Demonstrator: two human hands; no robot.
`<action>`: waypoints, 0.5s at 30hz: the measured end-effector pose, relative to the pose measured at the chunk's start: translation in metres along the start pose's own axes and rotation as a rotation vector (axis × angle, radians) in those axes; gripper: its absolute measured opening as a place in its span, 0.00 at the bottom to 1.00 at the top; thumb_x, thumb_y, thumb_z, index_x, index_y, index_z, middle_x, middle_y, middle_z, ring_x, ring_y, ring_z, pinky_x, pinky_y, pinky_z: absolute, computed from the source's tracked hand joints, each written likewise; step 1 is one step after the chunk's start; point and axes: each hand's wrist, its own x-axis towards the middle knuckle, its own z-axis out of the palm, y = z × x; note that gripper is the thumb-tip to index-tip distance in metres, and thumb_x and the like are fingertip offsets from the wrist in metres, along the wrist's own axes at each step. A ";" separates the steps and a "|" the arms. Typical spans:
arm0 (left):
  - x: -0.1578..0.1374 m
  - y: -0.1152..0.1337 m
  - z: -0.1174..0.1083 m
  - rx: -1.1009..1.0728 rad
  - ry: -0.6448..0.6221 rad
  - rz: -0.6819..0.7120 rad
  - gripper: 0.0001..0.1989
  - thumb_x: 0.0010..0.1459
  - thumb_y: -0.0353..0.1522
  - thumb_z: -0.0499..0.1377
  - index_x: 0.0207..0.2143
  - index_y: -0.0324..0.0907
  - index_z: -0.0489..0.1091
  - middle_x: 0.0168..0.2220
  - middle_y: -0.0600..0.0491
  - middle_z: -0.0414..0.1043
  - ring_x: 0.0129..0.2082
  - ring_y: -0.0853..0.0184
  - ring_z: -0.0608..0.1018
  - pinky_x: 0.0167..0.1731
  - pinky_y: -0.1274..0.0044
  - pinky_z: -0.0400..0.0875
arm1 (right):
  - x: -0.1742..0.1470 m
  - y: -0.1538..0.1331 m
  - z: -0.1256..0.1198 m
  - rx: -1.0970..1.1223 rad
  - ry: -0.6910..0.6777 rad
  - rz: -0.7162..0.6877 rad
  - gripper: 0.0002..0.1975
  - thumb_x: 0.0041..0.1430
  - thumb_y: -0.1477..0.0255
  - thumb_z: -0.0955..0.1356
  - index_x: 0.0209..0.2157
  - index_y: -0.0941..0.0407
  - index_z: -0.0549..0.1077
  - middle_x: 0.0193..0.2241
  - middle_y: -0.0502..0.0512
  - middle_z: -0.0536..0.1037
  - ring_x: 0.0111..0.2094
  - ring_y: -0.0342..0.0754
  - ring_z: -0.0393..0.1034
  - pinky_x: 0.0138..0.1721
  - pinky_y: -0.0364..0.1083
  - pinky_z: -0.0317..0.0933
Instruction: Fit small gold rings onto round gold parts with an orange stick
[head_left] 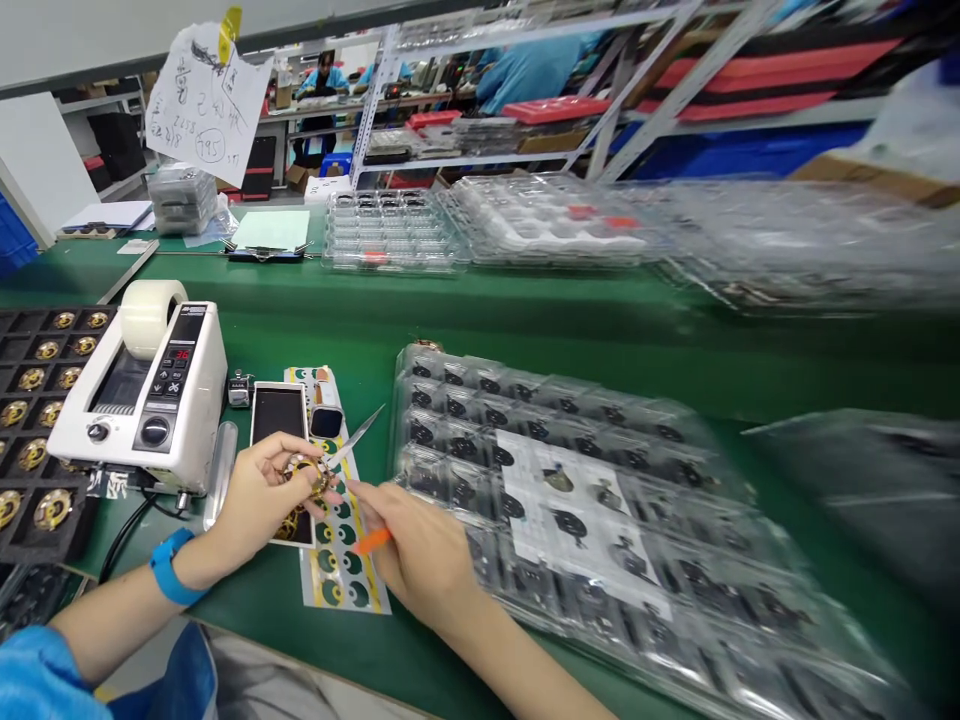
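Note:
A round gold-and-black part (306, 474) is pinched in the fingers of my left hand (259, 492), which wears a blue wristband. My right hand (424, 545) is closed around a slim tool with an orange section (373, 541), its working end close to the round part. A pointed metal piece (356, 437) juts up and right beside the held part; I cannot tell which hand holds it, if either. Beneath the hands lie a sheet of green-and-yellow stickers (337, 590) and a white-rimmed box with a dark inside (279, 400), with more gold parts near its lower end.
A white tape dispenser (187, 400) stands left, by a black tray (56, 385) of round gold parts. A small metal counter (239, 390) sits nearby. Stacked clear blister trays (600, 480) with dark parts fill the right. More clear trays (394, 230) line the raised shelf behind.

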 end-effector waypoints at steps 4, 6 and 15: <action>-0.002 -0.007 0.004 0.018 -0.055 -0.007 0.16 0.47 0.29 0.65 0.40 0.39 0.69 0.30 0.53 0.75 0.29 0.69 0.77 0.31 0.79 0.74 | 0.003 -0.004 0.005 0.023 0.013 0.110 0.05 0.65 0.79 0.63 0.41 0.60 0.69 0.24 0.53 0.74 0.23 0.43 0.69 0.23 0.41 0.61; -0.006 -0.010 0.005 0.085 -0.087 0.003 0.18 0.48 0.27 0.63 0.43 0.40 0.69 0.32 0.53 0.74 0.29 0.69 0.76 0.29 0.81 0.71 | 0.003 -0.004 0.007 0.036 0.024 0.172 0.04 0.65 0.79 0.64 0.40 0.58 0.70 0.25 0.53 0.75 0.25 0.44 0.70 0.25 0.40 0.62; -0.017 -0.021 0.003 0.425 -0.139 0.185 0.24 0.53 0.21 0.53 0.52 0.44 0.64 0.48 0.49 0.73 0.47 0.62 0.77 0.42 0.75 0.72 | 0.001 -0.004 0.008 -0.001 0.011 0.202 0.04 0.63 0.80 0.64 0.38 0.58 0.69 0.26 0.54 0.77 0.26 0.44 0.71 0.26 0.41 0.63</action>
